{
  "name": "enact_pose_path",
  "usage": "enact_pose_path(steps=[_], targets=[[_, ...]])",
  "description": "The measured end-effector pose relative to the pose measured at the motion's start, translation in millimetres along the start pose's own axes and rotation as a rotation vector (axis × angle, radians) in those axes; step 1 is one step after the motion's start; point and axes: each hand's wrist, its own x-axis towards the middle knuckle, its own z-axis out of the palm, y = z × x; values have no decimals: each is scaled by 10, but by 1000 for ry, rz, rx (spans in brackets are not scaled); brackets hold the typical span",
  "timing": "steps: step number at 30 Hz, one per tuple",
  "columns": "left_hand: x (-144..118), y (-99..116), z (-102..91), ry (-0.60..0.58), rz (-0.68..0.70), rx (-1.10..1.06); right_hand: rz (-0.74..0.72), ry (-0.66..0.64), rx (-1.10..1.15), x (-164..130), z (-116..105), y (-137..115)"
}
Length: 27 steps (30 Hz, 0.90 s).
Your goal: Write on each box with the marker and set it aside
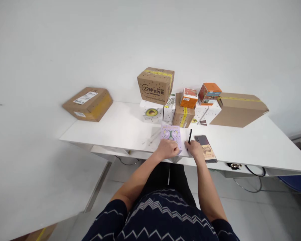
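Note:
A small lilac box [171, 133] with a green and white pattern lies flat near the front edge of the white table [120, 129]. My left hand [167, 149] rests on its near end, fingers curled over it. My right hand [195, 148] is just to the right of the box and grips a black pen [190, 136] that points away from me. A dark phone [205, 148] with a picture on its case lies right beside my right hand.
Stacked at the back of the table are a brown carton [155, 85] on white avocado boxes [152, 112], orange boxes [208, 93], a taped small carton [183, 116] and a large flat carton [238, 109]. Another labelled carton [87, 103] overhangs the far left. Cables [251, 174] hang below.

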Motion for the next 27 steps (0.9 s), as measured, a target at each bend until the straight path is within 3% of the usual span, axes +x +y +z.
enact_pose_path(steps=[3, 8, 13, 15, 20, 27], targets=[[1, 14, 4, 3, 18, 46, 16, -22, -79, -56, -48, -62], [-14, 19, 46, 64, 34, 104, 27, 55, -32, -196, -43, -11], [-50, 30, 100, 183, 47, 144, 69, 437, -44, -385, -30, 340], [-56, 34, 111, 195, 49, 149, 133, 508, -68, -419, -34, 478], [-57, 31, 128, 227, 59, 152, 193, 370, -65, -373, -22, 563], [-52, 36, 134, 270, 82, 160, 191, 376, -64, -325, -50, 471]])
